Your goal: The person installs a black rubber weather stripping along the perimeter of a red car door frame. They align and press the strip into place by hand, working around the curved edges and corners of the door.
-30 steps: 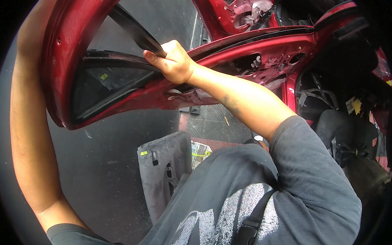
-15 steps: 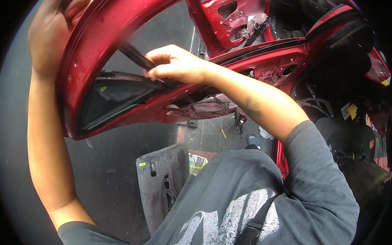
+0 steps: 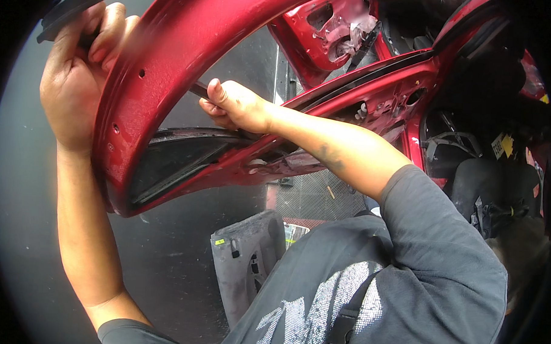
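Note:
A red car door (image 3: 188, 54) stands open in front of me, its curved window frame rising at the upper left. My left hand (image 3: 78, 98) is raised at the frame's outer side, fingers curled against a long black trim strip (image 3: 81, 10) that runs out of view at the top. Through the window opening reaches my right hand (image 3: 235, 107), thumb up and fingers closed round a dark strip (image 3: 198, 89); its far part is hidden behind the frame. Whether both are one strip I cannot tell. A small dark corner window (image 3: 172, 165) sits below, in the door's rear corner.
A grey door panel (image 3: 245, 256) leans upright beside my leg. A dark wall (image 3: 20, 181) stands at the left. Another stripped red door (image 3: 307, 36) is beyond, and the car's seat (image 3: 469, 185) is on the right. Grey matting (image 3: 308, 200) covers the floor.
The view has shifted, so the door sits lower and farther right. My right thumb has lifted from the dark strip, and more of the black strip shows above my left hand.

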`<control>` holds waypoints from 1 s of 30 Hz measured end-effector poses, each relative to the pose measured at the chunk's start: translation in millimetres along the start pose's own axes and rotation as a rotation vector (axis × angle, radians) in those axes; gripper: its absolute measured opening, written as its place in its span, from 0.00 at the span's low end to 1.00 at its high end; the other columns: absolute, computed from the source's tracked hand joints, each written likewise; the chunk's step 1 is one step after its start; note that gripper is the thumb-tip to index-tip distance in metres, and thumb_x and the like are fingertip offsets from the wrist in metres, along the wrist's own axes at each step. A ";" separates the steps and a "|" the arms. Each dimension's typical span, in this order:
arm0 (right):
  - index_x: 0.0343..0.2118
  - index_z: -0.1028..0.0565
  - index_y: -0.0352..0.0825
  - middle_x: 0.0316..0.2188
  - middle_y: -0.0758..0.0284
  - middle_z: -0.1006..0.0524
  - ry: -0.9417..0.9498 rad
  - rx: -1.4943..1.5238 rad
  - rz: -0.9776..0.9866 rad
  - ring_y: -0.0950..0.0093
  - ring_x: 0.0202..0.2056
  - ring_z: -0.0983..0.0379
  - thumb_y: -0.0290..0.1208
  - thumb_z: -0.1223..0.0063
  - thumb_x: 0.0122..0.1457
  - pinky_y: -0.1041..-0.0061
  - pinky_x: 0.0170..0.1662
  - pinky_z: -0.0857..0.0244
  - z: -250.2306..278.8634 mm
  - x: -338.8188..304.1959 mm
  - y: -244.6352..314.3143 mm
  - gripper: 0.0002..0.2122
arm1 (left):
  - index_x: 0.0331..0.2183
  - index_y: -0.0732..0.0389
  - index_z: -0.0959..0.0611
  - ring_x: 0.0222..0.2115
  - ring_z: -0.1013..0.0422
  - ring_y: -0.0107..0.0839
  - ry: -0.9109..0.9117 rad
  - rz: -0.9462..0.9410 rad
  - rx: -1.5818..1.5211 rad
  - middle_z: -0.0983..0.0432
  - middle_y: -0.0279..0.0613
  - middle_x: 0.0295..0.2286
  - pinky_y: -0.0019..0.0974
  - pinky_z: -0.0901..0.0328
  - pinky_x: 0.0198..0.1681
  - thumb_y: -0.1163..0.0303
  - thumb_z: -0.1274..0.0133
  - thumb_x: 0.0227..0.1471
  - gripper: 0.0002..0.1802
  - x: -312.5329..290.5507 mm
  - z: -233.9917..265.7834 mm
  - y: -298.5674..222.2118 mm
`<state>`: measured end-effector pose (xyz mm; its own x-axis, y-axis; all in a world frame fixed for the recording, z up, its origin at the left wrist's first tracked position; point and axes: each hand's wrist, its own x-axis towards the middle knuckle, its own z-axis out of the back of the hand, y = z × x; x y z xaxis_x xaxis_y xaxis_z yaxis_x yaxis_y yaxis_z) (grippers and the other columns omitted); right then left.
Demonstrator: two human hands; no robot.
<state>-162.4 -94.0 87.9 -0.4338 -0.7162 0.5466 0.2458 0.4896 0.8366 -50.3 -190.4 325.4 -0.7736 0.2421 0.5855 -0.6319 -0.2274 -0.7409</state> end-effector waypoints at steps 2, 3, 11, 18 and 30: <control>0.18 0.40 0.40 0.15 0.72 0.40 -0.055 -0.065 0.050 0.77 0.20 0.46 0.80 0.78 0.68 0.71 0.28 0.46 -1.3 -3.7 -4.2 0.41 | 0.29 0.59 0.37 0.27 0.48 0.23 0.030 -0.044 0.081 0.46 0.32 0.26 0.29 0.45 0.33 0.64 0.61 0.78 0.21 -0.1 6.4 2.4; 0.18 0.40 0.39 0.15 0.71 0.40 -0.084 -0.098 0.075 0.76 0.21 0.46 0.79 0.79 0.68 0.70 0.28 0.45 -2.1 -7.4 -5.1 0.42 | 0.29 0.60 0.36 0.27 0.48 0.23 0.046 -0.067 0.121 0.46 0.32 0.26 0.29 0.44 0.33 0.65 0.61 0.78 0.20 0.0 8.8 3.5; 0.20 0.36 0.32 0.17 0.65 0.42 -0.158 -0.229 0.225 0.71 0.24 0.48 0.72 0.73 0.74 0.64 0.30 0.44 -11.8 -12.7 -3.3 0.42 | 0.47 0.72 0.20 0.39 0.28 0.25 -0.163 -0.162 0.348 0.25 0.38 0.36 0.27 0.31 0.46 0.71 0.57 0.76 0.14 -4.7 8.5 7.7; 0.21 0.36 0.30 0.17 0.62 0.43 -0.238 -0.293 0.267 0.69 0.24 0.50 0.68 0.69 0.76 0.61 0.30 0.44 -6.3 -23.4 -33.4 0.40 | 0.62 0.68 0.19 0.51 0.21 0.35 0.083 -0.052 0.326 0.18 0.48 0.49 0.35 0.24 0.56 0.83 0.47 0.68 0.23 -8.4 31.4 14.4; 0.17 0.40 0.39 0.15 0.74 0.42 -0.194 0.240 0.157 0.81 0.18 0.49 0.71 0.68 0.74 0.74 0.24 0.52 -12.0 -19.8 -20.1 0.38 | 0.45 0.66 0.30 0.40 0.34 0.31 -0.063 -0.109 0.294 0.33 0.43 0.39 0.33 0.34 0.45 0.70 0.58 0.76 0.09 0.0 27.5 13.5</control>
<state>-148.3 -95.6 60.6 -0.5692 -0.5260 0.6320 0.1223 0.7060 0.6976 -60.1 -219.4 324.4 -0.6964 0.2231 0.6821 -0.6902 -0.4687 -0.5514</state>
